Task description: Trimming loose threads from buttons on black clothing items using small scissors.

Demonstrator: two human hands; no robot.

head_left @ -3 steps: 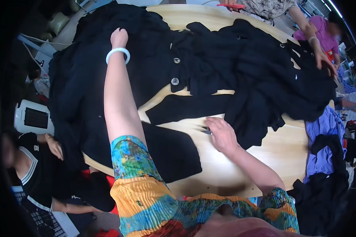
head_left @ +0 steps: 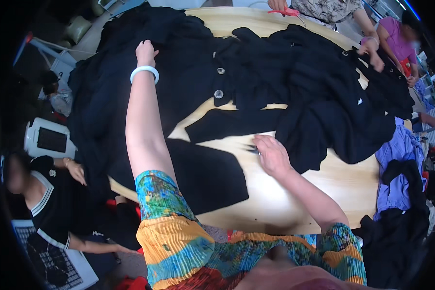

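A large black garment (head_left: 256, 72), with several round buttons or eyelets on it, is spread in folds over the table. My left arm reaches far across it. My left hand (head_left: 146, 53), a pale bangle at its wrist, is closed with bent fingers on the cloth at the far left; the cloth between the fingers is hidden. Above the bare wood, close to the near edge of a black strip of cloth, my right hand (head_left: 273, 155) is closed around small thread snips (head_left: 255, 150). Their dark pointed tips stick out to the left and the rest is hidden in my palm.
The pale wooden table (head_left: 295, 198) has a curved edge. Across it a person holds a red-handled tool (head_left: 286, 12), the other hand by the cloth. Another person sits at the left, beside a white machine (head_left: 50, 138). Purple cloth (head_left: 398, 159) hangs at the right.
My view has shifted a little. My left hand has come slightly nearer and its fingers have turned on the cloth. The person across the table has drawn a hand back from the right end.
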